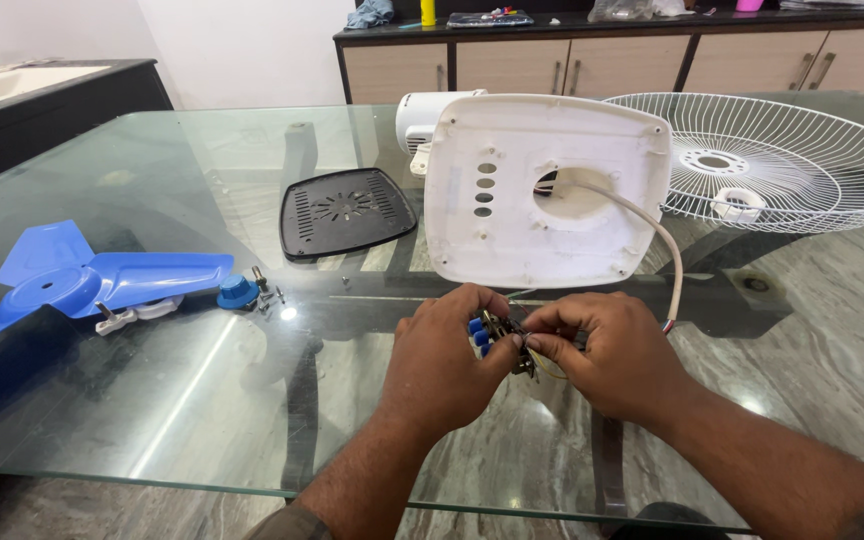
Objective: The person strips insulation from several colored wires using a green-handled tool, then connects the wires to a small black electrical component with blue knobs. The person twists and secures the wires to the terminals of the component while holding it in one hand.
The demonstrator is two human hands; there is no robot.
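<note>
My left hand (442,360) and my right hand (607,350) meet over the glass table (152,400), both pinching a small switch block with blue buttons (492,335) and thin wires. Just beyond my hands stands a white fan base housing (512,210), tilted up with its underside toward me. A white cable (652,235) runs out of the housing's round hole and curves down toward my right hand.
A black vented cover plate (345,212) lies left of the housing. A blue fan blade (92,280), a blue knob (237,292) and several loose screws (270,298) lie at the left. A white wire fan guard (752,160) rests at the right, cabinets behind.
</note>
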